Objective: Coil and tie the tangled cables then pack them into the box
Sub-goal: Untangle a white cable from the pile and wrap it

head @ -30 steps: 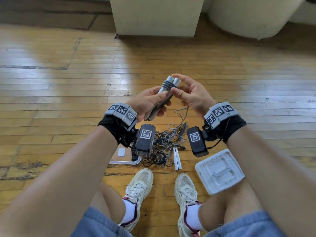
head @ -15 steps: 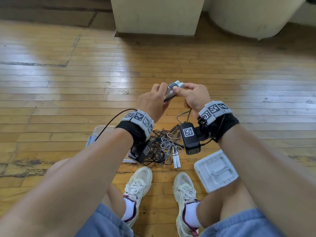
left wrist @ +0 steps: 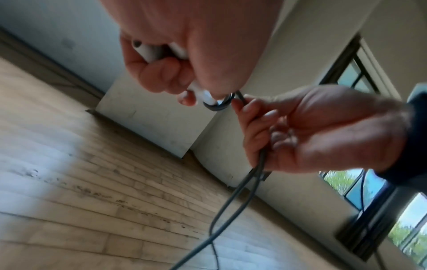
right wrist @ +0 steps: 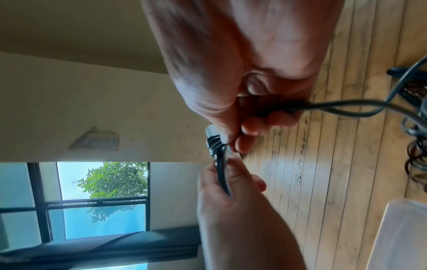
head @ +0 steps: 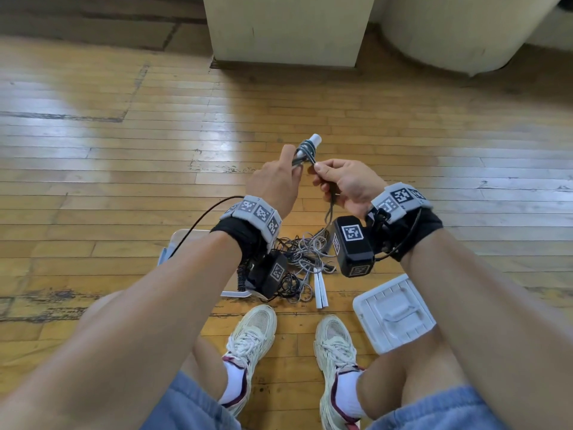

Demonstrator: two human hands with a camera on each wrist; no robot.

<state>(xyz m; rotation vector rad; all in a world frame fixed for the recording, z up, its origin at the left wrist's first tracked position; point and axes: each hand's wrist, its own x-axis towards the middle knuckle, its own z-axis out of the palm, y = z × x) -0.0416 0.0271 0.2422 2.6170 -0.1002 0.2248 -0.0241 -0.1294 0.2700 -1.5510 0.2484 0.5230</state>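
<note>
The left hand (head: 276, 184) is gripping the white handles (head: 311, 143) upright so the grey cable (head: 305, 152) winds tight near their top, while the right hand (head: 344, 181) is pinching the slack, feeding turns. The tangled pile (head: 302, 252) is lying on the floor between box (head: 183, 240) and lid (head: 393, 313).
</note>
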